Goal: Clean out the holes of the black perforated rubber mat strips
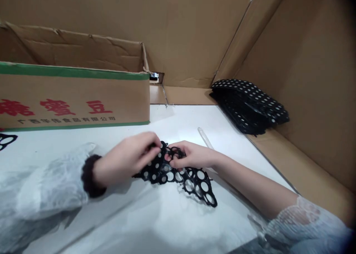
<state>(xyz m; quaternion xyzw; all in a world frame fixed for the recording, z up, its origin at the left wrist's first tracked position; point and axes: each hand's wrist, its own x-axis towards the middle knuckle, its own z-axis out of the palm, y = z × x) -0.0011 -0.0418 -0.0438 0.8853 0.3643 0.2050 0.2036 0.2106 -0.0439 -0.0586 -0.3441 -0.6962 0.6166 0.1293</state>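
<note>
Pinching left hand: fingertips on dotted black cloth
Right hand: pinching its looped middle
Cloth: between the hands, over the white desk
Care: light tension should spare thin loops

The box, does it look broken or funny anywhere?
Yes, a bit: the box looks worn. Its back wall is creased, with a bumpy top edge, and the right corner looks ragged. The green front edge looks much straighter.

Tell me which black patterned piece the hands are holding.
The dotted cloth between the left hand and right hand; the stack at right and the cut-off piece at far left are untouched.
</note>
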